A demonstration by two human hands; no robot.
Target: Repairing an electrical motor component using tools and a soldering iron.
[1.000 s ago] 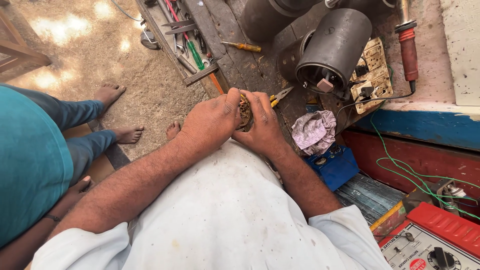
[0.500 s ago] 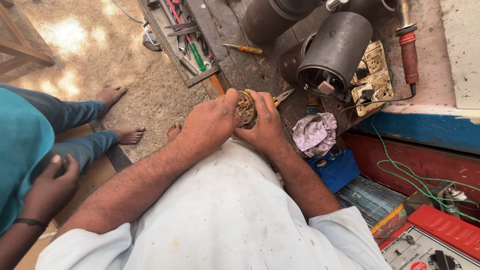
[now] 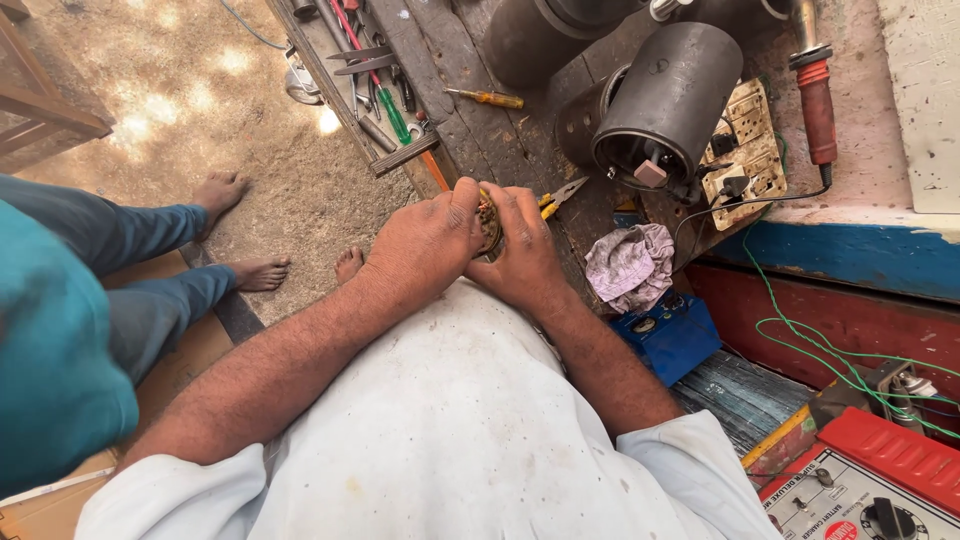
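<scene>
Hands meet over a small round brass-coloured part (image 3: 490, 228), held just above the near edge of the dark wooden surface (image 3: 500, 140). The left hand (image 3: 425, 240) wraps it from one side, the right hand (image 3: 522, 250) cups it from the other, both gripping. I judge the work midway: the part is out and being handled, while the black cylindrical housing (image 3: 668, 95) lies open-ended beside a crumpled rag (image 3: 630, 265), nothing refitted.

Blue box (image 3: 668, 335), red charger (image 3: 880, 470), green wire (image 3: 820, 345), pale pink rag (image 3: 630, 265).
</scene>
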